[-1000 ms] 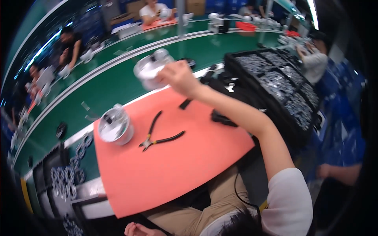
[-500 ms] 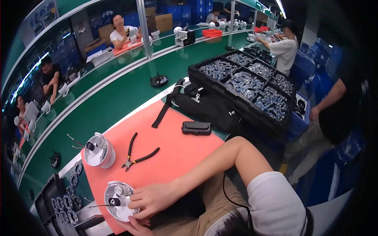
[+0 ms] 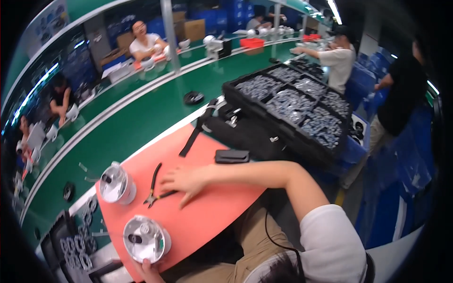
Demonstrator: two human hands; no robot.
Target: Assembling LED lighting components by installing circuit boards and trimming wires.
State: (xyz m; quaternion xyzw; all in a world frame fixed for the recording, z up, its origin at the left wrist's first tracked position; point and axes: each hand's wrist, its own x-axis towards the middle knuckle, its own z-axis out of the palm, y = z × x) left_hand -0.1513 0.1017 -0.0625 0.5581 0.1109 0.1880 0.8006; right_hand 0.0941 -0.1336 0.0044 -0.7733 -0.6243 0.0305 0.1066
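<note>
At the near edge of the mat, a white round housing (image 3: 166,240) with a black lens part and a clear round piece inside stands open side up. My left hand (image 3: 149,270) grips its lower rim, thumb showing and the other fingers largely hidden. Fingers spread, my right hand (image 3: 186,183) lies over one handle of the diagonal cutters (image 3: 155,185), whose jaws point toward the near left; I cannot tell whether it touches them. Beyond the held housing sits a second, similar white housing (image 3: 125,192) with loose wires.
A salmon mat (image 3: 210,217) covers my bench. Farther right are a black case (image 3: 232,156), a black bag (image 3: 245,134) and a compartmented tray (image 3: 283,125) full of small parts. Dark ring parts (image 3: 78,245) lie at lower left. A green conveyor (image 3: 155,111) carries parts; several people work around it.
My right hand has left the near housing and moved away to the cutters, its fingers spreading. My left hand still holds the housing, which has tilted slightly. The person at far right has shifted.
</note>
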